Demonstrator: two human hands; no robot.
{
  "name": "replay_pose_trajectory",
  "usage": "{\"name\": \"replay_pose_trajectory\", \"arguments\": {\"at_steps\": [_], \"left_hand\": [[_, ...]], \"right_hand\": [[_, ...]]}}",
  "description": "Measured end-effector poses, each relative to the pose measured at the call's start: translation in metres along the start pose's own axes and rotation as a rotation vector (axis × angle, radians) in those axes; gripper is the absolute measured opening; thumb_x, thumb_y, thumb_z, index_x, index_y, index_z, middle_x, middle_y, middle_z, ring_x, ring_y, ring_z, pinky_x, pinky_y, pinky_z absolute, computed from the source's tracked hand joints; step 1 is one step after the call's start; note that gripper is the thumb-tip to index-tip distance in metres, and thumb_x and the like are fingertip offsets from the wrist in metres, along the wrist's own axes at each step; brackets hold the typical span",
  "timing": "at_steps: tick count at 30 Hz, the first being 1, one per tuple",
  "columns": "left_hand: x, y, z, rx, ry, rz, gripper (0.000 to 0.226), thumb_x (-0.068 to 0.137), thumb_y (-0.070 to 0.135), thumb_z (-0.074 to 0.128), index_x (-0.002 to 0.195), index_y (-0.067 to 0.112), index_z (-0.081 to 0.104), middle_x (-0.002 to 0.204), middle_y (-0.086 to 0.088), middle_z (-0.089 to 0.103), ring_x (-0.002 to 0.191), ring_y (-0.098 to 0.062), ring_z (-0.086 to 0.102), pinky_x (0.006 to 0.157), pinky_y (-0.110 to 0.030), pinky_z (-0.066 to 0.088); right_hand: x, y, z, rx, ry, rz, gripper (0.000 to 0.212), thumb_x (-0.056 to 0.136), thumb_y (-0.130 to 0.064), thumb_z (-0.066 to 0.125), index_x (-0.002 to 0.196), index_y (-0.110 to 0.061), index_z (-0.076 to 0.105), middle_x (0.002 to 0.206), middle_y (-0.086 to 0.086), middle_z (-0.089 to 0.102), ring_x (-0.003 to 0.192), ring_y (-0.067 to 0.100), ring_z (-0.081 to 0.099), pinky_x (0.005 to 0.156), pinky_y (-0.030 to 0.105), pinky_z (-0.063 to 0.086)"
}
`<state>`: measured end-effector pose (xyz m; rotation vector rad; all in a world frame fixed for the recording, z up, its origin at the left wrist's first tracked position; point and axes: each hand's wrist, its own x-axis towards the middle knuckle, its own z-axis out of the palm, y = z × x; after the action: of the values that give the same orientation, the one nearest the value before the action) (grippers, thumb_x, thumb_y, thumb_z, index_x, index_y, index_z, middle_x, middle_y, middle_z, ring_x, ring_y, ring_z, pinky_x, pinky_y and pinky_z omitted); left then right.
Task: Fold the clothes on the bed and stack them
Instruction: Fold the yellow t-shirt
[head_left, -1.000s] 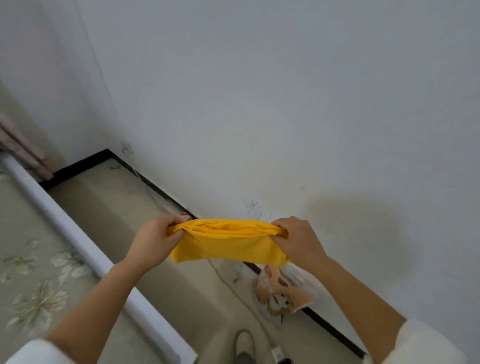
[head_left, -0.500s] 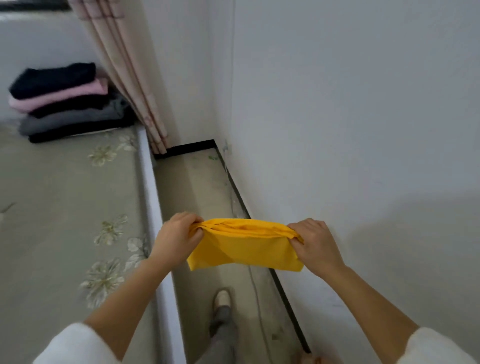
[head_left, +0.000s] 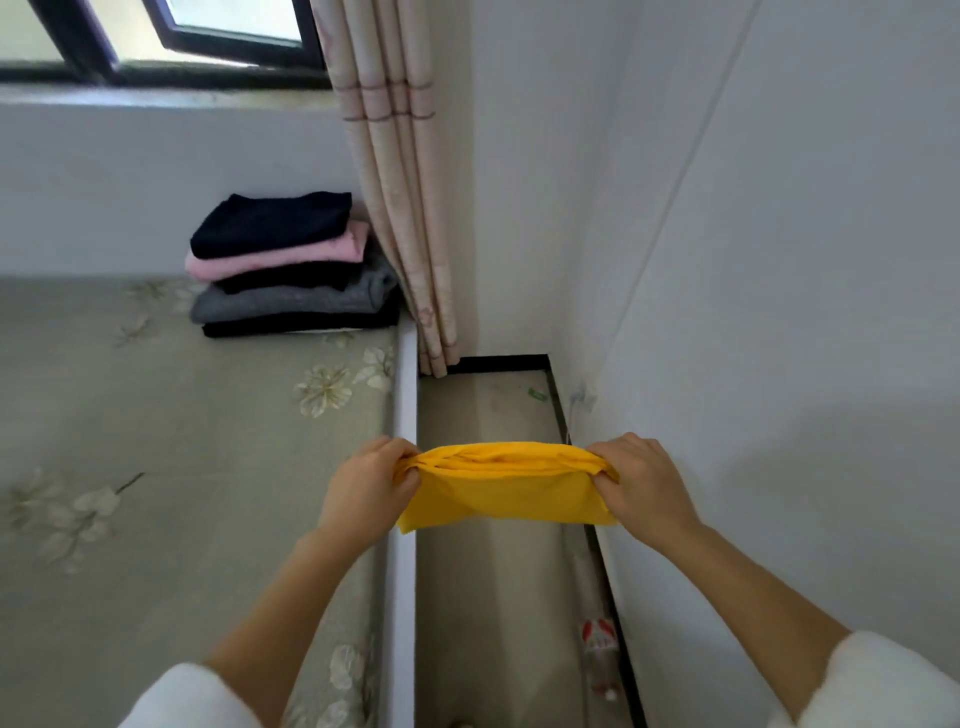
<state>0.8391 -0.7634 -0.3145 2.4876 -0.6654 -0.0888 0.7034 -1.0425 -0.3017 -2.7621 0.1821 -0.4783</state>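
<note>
Yellow cloth (head_left: 504, 493) pinched in my left hand (head_left: 371, 486) and right hand (head_left: 641, 480); loose folds could unravel before the stack (head_left: 291, 265).

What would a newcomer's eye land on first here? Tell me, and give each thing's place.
The folded yellow garment stands out most, pinched at its ends by the left hand and the right hand, above the floor between the bed and the wall. Next comes the stack of folded clothes, black, pink and grey, at the bed's far corner beside the curtain.
</note>
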Motion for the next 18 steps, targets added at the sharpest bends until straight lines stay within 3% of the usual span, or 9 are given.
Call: {"name": "replay_pose_trajectory", "arguments": {"at_steps": [5,11,14,18], "left_hand": [[0.085,-0.032,-0.020,0.015,0.142,-0.114,0.014,0.087,0.019,0.059,0.098,0.021,0.067,0.093,0.001,0.062,0.077,-0.015,0.052,0.056,-0.025,0.033],[0.184,-0.075,-0.041,0.043,0.242,-0.183,0.020,0.090,0.010,0.058,0.108,0.014,0.066,0.103,-0.004,0.063,0.093,-0.025,0.059,0.069,-0.031,0.041],[0.227,-0.094,-0.052,0.082,0.269,-0.245,0.025,0.091,0.007,0.056,0.114,0.012,0.065,0.107,-0.007,0.063,0.098,-0.028,0.059,0.073,-0.034,0.044],[0.282,-0.113,-0.075,0.151,0.359,-0.332,0.027,0.091,0.007,0.057,0.116,0.011,0.067,0.105,-0.008,0.063,0.097,-0.029,0.059,0.075,-0.036,0.047]], "right_hand": [[0.124,0.004,0.026,-0.121,-0.052,-0.308,0.016,0.069,-0.009,0.066,0.083,-0.006,0.072,0.075,0.007,0.070,0.069,0.029,0.066,0.063,0.037,0.054],[0.266,0.013,0.070,-0.024,-0.084,-0.458,0.017,0.070,-0.010,0.067,0.086,-0.008,0.072,0.079,0.005,0.071,0.073,0.025,0.067,0.067,0.035,0.053],[0.338,0.015,0.087,-0.022,-0.107,-0.564,0.017,0.067,-0.013,0.067,0.084,-0.011,0.071,0.075,0.002,0.069,0.070,0.023,0.065,0.067,0.033,0.044],[0.428,0.003,0.104,0.032,-0.135,-0.631,0.018,0.065,-0.013,0.066,0.083,-0.011,0.072,0.074,0.002,0.069,0.068,0.024,0.064,0.062,0.030,0.049]]}}
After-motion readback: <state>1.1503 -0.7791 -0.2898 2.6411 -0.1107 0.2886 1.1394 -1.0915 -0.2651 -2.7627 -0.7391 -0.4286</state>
